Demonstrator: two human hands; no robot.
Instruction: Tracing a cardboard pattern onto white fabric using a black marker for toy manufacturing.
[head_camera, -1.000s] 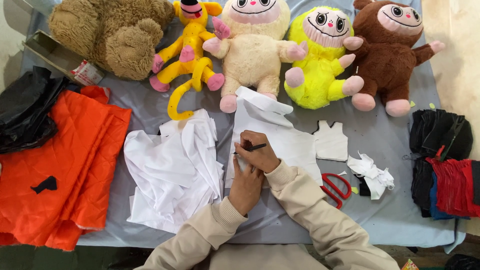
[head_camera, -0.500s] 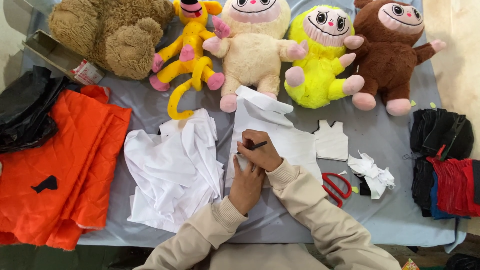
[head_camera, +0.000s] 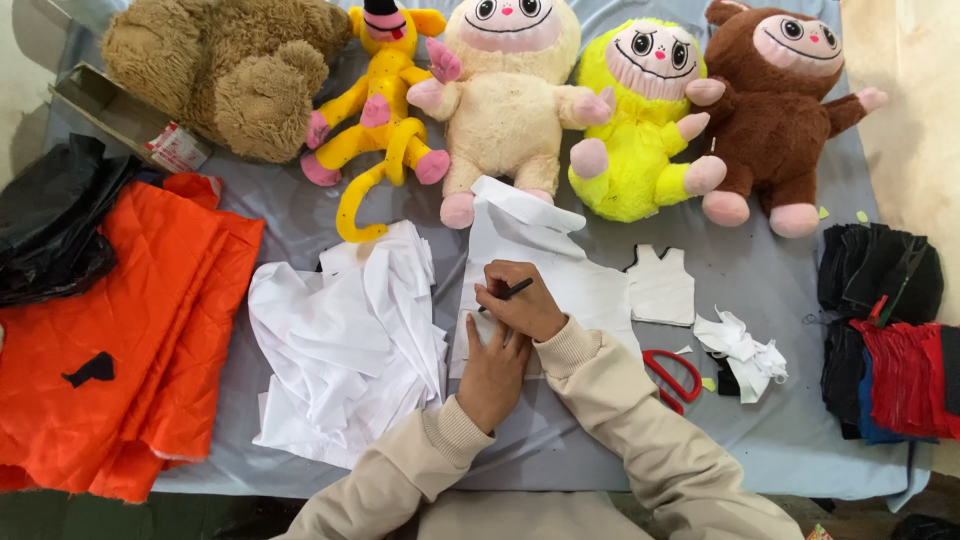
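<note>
My right hand (head_camera: 520, 300) grips a dark pen (head_camera: 512, 290) with its tip on a piece of white fabric (head_camera: 570, 270) spread on the grey table cover (head_camera: 560, 440). My left hand (head_camera: 492, 365) lies flat on the same fabric just below the pen, fingers pressing down on a small pattern piece. A small white vest-shaped cutout (head_camera: 662, 285) lies to the right. Red-handled scissors (head_camera: 672, 375) rest beside my right sleeve.
A heap of white cloth (head_camera: 340, 340) lies left of my hands, orange fabric (head_camera: 120, 330) and black plastic (head_camera: 50, 225) farther left. Several plush toys (head_camera: 500, 110) line the far edge. White scraps (head_camera: 745, 350) and stacked dark and red fabric (head_camera: 890, 330) sit at right.
</note>
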